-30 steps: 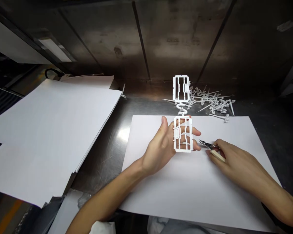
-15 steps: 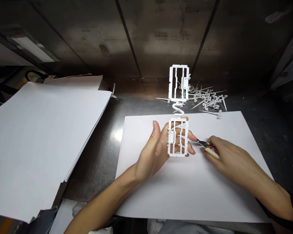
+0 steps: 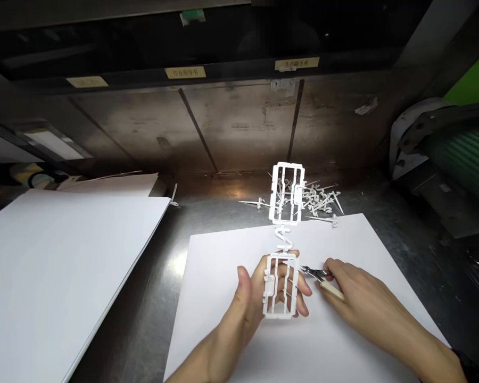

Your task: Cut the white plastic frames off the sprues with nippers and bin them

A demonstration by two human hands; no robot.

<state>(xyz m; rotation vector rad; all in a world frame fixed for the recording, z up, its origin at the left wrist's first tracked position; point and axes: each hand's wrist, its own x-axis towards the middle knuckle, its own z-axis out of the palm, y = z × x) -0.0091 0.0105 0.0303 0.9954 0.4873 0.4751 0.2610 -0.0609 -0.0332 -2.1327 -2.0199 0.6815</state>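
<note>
A white plastic part (image 3: 287, 238) has two open rectangular frames joined by a wavy S-shaped link. Its lower frame lies in front of the fingers of my left hand (image 3: 249, 303), which carries the part upright; the thumb stands apart, and the exact grip is partly hidden. My right hand (image 3: 365, 298) is closed around cream-handled side cutters (image 3: 330, 290). Their metal jaws point left, at or very close to the upper right edge of the lower frame; contact cannot be told.
Under the hands, a white sheet (image 3: 207, 266) covers part of the metal bench (image 3: 151, 287). Behind it lies a pile of thin white plastic sprue pieces (image 3: 321, 201). A stack of white sheets (image 3: 75, 255) is at left; a green conveyor belt (image 3: 467, 141) is at right.
The view has tilted up, so everything sits lower and the wall labels show. The side cutters have moved from near my left fingertips to the lower frame's edge.
</note>
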